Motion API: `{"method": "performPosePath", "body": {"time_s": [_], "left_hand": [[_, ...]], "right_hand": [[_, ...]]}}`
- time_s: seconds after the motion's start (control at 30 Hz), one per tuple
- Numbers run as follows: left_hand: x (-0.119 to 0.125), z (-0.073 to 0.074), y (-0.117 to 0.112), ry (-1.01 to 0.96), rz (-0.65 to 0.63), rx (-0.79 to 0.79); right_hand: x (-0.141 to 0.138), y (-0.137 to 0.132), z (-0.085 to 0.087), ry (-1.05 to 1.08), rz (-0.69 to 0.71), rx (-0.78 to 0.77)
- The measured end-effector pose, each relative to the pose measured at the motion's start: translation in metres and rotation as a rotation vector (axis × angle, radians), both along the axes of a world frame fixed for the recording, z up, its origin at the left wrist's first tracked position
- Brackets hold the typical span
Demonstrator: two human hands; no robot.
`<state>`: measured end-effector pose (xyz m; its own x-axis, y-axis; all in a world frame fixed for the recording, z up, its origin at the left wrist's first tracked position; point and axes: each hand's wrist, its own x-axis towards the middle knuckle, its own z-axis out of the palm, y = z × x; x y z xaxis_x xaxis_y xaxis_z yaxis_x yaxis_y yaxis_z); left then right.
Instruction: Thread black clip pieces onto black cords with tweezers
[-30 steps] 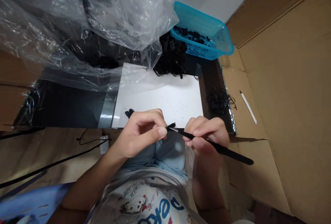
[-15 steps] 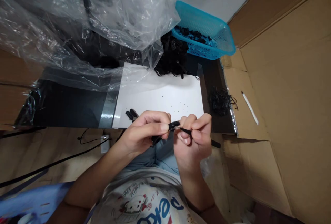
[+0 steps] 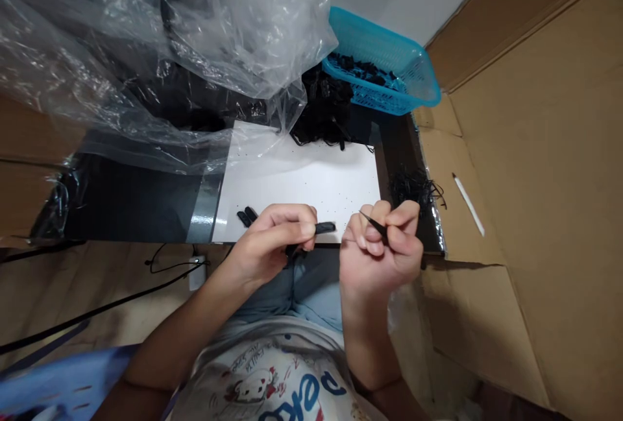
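Note:
My left hand (image 3: 280, 236) pinches a small, elongated black piece (image 3: 325, 228) between thumb and fingers, and the piece's rounded end sticks out to the right. More black material shows partly below that hand, mostly hidden. Closed around slim black tweezers (image 3: 374, 223), my right hand (image 3: 382, 239) is a short way to the right, with the pointed tip toward the upper left. The tweezers and the black piece are apart. Both hands are over the near edge of a white sheet (image 3: 296, 178). A pair of similar black pieces (image 3: 247, 216) lies beside my left hand.
A heap of black parts (image 3: 324, 106) sits at the sheet's far edge. Behind it stands a blue basket (image 3: 413, 93) with black pieces inside. Clear plastic (image 3: 204, 38) drapes the left side. Thin black strips (image 3: 416, 189) and a white pen (image 3: 468, 204) are at right, by cardboard (image 3: 540, 168).
My right hand has moved right with the tweezers, away from the black piece they were touching. My left hand stays nearly in place, the piece now lying more level.

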<state>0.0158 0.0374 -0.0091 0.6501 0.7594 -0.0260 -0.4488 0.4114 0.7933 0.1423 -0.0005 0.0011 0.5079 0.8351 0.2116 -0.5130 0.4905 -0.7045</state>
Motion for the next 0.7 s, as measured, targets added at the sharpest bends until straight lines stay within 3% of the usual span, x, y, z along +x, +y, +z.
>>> {"method": "performPosePath", "body": {"time_s": [0.1, 0.3, 0.37, 0.43, 0.6, 0.7], "left_hand": [[-0.005, 0.004, 0.004, 0.006, 0.087, 0.121], [-0.014, 0.006, 0.008, 0.143, 0.270, 0.374], [-0.015, 0.007, 0.007, 0.173, 0.296, 0.439], [-0.016, 0.009, 0.006, 0.207, 0.321, 0.512], [-0.018, 0.017, 0.001, 0.345, 0.421, 0.681], [-0.018, 0.019, -0.002, 0.374, 0.452, 0.753]], "right_hand": [[0.007, -0.003, 0.001, 0.051, 0.035, -0.024], [0.019, -0.007, -0.002, 0.137, 0.396, -0.057], [0.022, -0.007, -0.004, 0.084, 0.447, -0.055], [0.023, -0.007, -0.005, -0.068, 0.396, -0.014], [0.019, -0.015, -0.002, -0.591, 0.061, 0.188], [0.011, -0.022, 0.003, -0.762, -0.030, 0.192]]}}
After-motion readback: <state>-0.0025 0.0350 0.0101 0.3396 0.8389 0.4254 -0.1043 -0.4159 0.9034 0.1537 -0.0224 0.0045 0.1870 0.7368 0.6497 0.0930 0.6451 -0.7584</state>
